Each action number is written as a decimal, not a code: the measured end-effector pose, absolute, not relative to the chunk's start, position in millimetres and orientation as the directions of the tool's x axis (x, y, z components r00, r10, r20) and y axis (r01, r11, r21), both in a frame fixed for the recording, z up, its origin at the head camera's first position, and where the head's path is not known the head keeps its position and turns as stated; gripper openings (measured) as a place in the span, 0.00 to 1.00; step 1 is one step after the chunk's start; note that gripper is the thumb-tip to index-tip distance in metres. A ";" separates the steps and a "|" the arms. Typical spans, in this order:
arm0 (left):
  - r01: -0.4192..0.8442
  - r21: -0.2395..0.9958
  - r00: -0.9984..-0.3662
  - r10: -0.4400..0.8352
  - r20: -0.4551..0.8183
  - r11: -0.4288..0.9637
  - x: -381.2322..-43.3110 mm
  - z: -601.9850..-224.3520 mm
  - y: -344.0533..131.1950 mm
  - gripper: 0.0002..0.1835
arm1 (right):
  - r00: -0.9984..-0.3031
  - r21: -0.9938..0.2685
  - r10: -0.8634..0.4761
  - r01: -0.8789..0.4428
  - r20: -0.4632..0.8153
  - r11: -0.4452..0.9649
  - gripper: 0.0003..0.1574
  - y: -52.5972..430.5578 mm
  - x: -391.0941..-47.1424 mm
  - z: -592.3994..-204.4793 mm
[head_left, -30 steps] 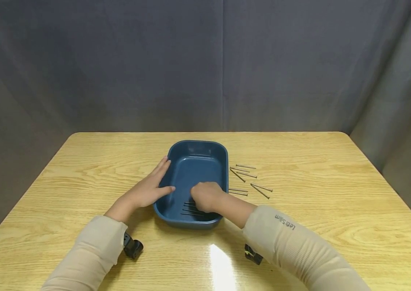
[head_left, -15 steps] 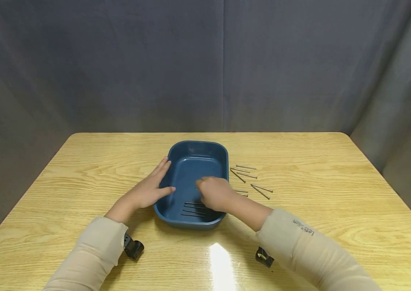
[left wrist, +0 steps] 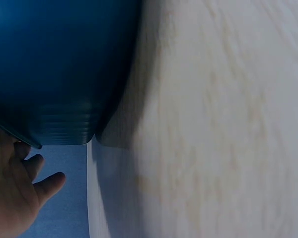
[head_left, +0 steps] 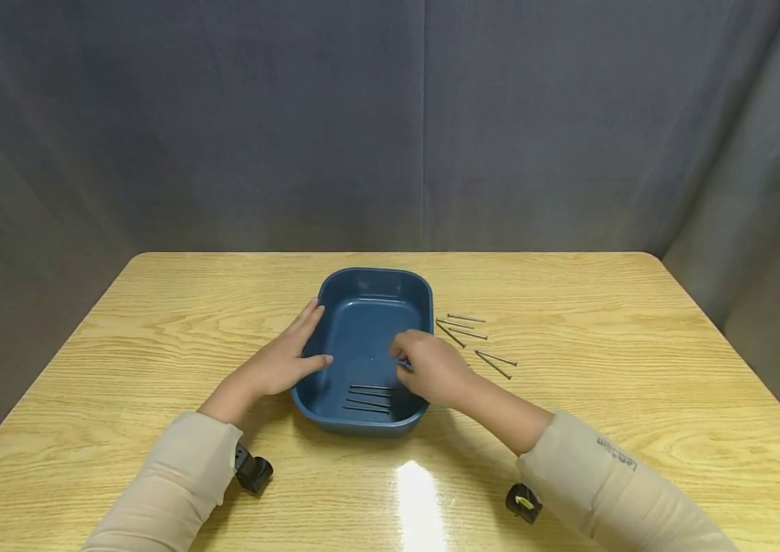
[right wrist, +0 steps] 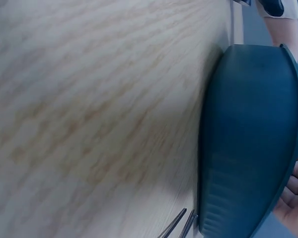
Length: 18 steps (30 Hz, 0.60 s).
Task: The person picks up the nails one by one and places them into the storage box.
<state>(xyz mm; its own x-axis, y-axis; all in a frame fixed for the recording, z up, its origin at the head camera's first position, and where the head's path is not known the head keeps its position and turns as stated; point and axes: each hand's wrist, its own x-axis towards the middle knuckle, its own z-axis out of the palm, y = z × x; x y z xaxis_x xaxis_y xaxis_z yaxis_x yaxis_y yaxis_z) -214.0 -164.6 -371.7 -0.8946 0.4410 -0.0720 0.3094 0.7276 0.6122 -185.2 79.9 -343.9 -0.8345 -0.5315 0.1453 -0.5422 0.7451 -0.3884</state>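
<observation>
The blue rectangular tray (head_left: 376, 330) stands mid-table. My left hand (head_left: 272, 364) rests along its left side, thumb over the rim and fingers spread; the left wrist view shows this hand (left wrist: 15, 193) beside the tray's wall. Over the tray's right side is my right hand (head_left: 431, 368), fingers loosely bent, thumb apart from them and nothing visible between. Several long nails (head_left: 367, 399) lie side by side in the near part of the tray, their right ends partly hidden by the right hand. Seen from the right wrist, the hand (right wrist: 294, 198) is at the rim.
Several more nails (head_left: 468, 333) lie scattered on the wooden table (head_left: 603, 345) right of the tray, a crossed pair (head_left: 495, 363) farthest right. Others (right wrist: 181, 225) show beside the tray's wall in the right wrist view. A grey curtain (head_left: 390, 130) hangs behind the table.
My right hand has moved right, from above the nails in the tray to the right rim, and its fingers have loosened. The left hand and the tray have stayed put.
</observation>
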 end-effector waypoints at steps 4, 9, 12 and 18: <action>0.296 0.612 -0.903 0.423 -0.070 0.733 -214.8 -372.1 -163.5 0.42 | -0.832 -0.410 -0.518 -0.551 0.199 0.727 0.09 85.0 -185.0 -345.0; 0.296 0.616 -0.904 0.422 -0.065 0.730 -214.9 -372.5 -163.3 0.42 | -0.851 -0.472 -0.484 -0.518 0.204 0.713 0.10 93.9 -183.6 -342.9; 0.303 0.617 -0.900 0.431 -0.067 0.727 -214.2 -371.8 -164.1 0.42 | -0.866 -0.518 -0.460 -0.490 0.197 0.701 0.10 99.4 -182.6 -340.7; 0.318 0.617 -0.892 0.448 -0.063 0.720 -214.0 -371.0 -164.4 0.42 | -0.877 -0.561 -0.432 -0.471 0.212 0.681 0.07 111.2 -182.3 -341.5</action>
<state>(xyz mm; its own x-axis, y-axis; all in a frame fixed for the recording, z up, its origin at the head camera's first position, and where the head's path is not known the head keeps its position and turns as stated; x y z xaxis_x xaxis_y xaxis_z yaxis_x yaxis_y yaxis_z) -214.0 -164.4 -371.0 -0.8921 0.4475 -0.0629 0.3177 0.7201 0.6169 -182.3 111.2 -341.5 -0.8768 -0.4315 0.2120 -0.4708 0.6810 -0.5609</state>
